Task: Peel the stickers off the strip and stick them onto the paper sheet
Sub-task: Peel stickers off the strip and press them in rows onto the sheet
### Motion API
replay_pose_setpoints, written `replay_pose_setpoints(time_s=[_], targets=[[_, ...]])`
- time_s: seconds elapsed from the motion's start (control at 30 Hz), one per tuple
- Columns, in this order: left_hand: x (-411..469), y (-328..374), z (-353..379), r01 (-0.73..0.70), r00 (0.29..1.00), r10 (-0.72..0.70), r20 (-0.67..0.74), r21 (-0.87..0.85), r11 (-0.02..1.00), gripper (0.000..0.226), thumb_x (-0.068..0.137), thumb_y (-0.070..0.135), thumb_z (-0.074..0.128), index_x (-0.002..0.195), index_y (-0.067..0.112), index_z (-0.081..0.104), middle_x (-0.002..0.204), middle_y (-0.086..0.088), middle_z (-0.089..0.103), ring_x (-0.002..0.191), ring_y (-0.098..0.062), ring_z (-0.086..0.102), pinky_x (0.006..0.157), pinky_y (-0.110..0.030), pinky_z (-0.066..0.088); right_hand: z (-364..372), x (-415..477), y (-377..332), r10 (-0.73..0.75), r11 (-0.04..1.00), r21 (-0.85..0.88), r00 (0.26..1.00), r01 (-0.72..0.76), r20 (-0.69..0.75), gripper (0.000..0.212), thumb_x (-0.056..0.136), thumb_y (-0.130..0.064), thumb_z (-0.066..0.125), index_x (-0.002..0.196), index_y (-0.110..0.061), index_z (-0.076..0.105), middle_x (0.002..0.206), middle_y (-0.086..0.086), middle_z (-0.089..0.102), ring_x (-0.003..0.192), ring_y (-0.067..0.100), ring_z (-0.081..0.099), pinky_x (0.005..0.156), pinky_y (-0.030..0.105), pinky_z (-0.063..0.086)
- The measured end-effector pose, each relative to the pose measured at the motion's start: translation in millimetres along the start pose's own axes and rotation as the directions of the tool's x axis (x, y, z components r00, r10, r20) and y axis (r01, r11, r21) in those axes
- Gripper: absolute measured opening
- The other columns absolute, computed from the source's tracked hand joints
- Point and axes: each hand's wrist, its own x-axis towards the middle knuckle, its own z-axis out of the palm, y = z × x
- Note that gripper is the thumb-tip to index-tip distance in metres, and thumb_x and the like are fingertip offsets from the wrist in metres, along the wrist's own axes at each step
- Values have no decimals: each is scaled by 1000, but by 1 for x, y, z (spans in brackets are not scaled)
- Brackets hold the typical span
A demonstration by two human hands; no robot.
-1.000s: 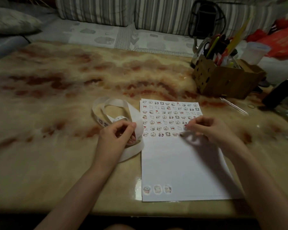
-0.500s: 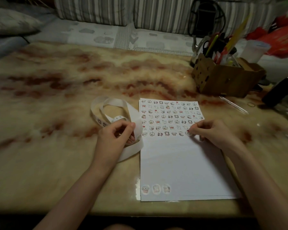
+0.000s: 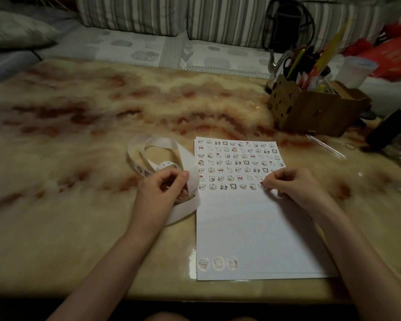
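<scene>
In the upper left of the frame a pale pillow [image 3: 16,31] lies beyond the marbled table [image 3: 79,135]. Left of centre, the white strip [image 3: 162,144] curls in loose loops on the tabletop, with a few printed stickers showing on its left bend. Your left hand [image 3: 159,193] sits over the lower part of those loops, with fingers curled and thumb and forefinger closed on the strip. Just beside it to the right, the paper sheet [image 3: 252,228] lies flat with its long side running toward you. Rows of small stickers [image 3: 236,163] fill its upper part, and three larger round stickers [image 3: 218,262] sit in its lower left corner. At the right end of the lowest row, your right hand [image 3: 294,186] rests on the sheet with its fingers curled. Its thumb and forefinger tips meet on one sticker [image 3: 262,186], which lies against the paper. In the upper right a cardboard box [image 3: 315,112] holds pens and scissors, and a plastic cup [image 3: 357,70] stands behind it. A clear pen [image 3: 326,147] and a rubber band [image 3: 350,146] lie on the table near the box.
</scene>
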Motion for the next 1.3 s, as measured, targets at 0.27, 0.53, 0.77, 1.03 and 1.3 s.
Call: replay_pose_setpoints(time_s=[0.27, 0.53, 0.77, 1.03, 1.3], targets=[[-1, 3, 1, -16, 1000, 16, 4, 30, 999, 19, 89, 12, 61, 73, 4, 67, 62, -10, 65, 55, -6, 60, 59, -13, 49, 2, 0, 5, -20, 1000, -3, 1000, 20, -17, 14, 80, 2, 69, 70, -7, 70, 62, -4, 68, 46, -8, 54, 45, 6, 39], [-1, 2, 0, -4, 1000, 3, 6, 19, 1000, 19, 90, 11, 61, 73, 6, 67, 62, -9, 64, 55, -6, 59, 59, -13, 48, 3, 5, 9, -29, 999, -18, 1000, 29, -7, 18, 80, 2, 69, 67, -10, 69, 53, -12, 67, 49, -8, 55, 46, 6, 40], [-1, 3, 0, -7, 1000, 7, 8, 19, 1000, 19, 90, 11, 61, 73, 4, 67, 63, -10, 65, 54, -6, 59, 59, -12, 48, 5, 4, 13, -54, 993, -108, 997, 48, -51, 10, 76, -9, 75, 69, -13, 70, 65, -1, 66, 55, 4, 51, 58, 20, 39], [-2, 3, 0, -4, 1000, 4, 10, 19, 1000, 18, 90, 11, 60, 74, 5, 67, 63, -9, 65, 55, -6, 59, 59, -11, 47, 5, 3, 19, -121, 979, -177, 989, 105, -88, 11, 74, -16, 79, 74, -14, 68, 54, -4, 48, 52, 9, 41, 55, 26, 33], [-2, 4, 0, 4, 1000, -4, 7, -3, 1000, 20, 90, 11, 60, 71, 6, 66, 61, -8, 63, 54, -4, 58, 57, -11, 46, 6, 6, 25, -141, 974, -197, 981, 113, -132, 15, 78, -18, 76, 81, -15, 62, 58, -4, 52, 58, 15, 48, 65, 32, 39]])
